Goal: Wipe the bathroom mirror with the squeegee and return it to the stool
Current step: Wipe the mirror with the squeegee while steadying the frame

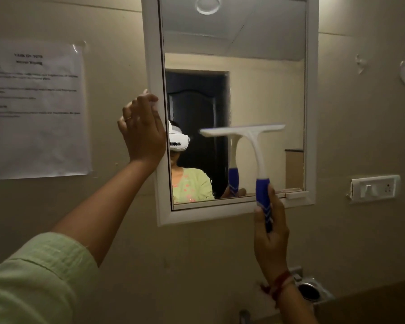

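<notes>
A white-framed mirror (pixel 267 66) hangs on the beige wall. My right hand (pixel 270 239) grips the blue handle of a white squeegee (pixel 255 146), held upright. Its blade lies level against the lower middle of the glass, slightly blurred. My left hand (pixel 143 129) wraps its fingers over the mirror frame's left edge at mid height. The stool is out of view.
A printed sheet (pixel 35 108) is taped to the wall left of the mirror. A white switch plate (pixel 374 188) sits to the right, with hooks (pixel 403 72) above it. A metal holder (pixel 310 292) sticks out low right. The mirror reflects a dark doorway.
</notes>
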`<state>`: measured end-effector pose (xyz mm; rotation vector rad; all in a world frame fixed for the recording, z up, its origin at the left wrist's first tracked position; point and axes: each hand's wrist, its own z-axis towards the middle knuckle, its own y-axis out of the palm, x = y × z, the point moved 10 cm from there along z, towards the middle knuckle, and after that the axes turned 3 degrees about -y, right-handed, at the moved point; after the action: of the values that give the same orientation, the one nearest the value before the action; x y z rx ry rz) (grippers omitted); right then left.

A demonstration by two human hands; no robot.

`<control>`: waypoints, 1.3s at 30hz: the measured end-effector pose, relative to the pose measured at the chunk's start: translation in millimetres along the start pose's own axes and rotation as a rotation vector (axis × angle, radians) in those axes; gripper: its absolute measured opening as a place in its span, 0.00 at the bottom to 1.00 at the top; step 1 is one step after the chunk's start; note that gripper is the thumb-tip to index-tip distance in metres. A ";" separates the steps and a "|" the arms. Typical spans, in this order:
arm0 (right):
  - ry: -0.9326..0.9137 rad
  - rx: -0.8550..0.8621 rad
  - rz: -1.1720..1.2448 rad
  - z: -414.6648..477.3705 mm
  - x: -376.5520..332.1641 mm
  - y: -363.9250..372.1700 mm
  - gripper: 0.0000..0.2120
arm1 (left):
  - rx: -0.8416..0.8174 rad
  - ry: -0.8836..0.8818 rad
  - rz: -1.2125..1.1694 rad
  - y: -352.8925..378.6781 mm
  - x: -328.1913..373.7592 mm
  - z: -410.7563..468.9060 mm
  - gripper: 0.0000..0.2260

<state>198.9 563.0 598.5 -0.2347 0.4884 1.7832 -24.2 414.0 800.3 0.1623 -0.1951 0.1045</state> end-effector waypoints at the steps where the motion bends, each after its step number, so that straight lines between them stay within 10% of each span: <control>1: -0.009 0.000 0.020 10.9 -4.1 -0.3 0.24 | 0.002 -0.002 0.000 0.4 -0.5 0.0 0.11; 39: 0.160 -0.111 -0.158 -109.7 48.7 -22.9 0.29 | 0.030 -0.045 0.023 -1.5 -7.4 -4.6 0.14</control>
<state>197.3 561.4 476.3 -0.4835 0.4712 1.6454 -30.3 412.6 794.1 0.1924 -0.2406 0.1272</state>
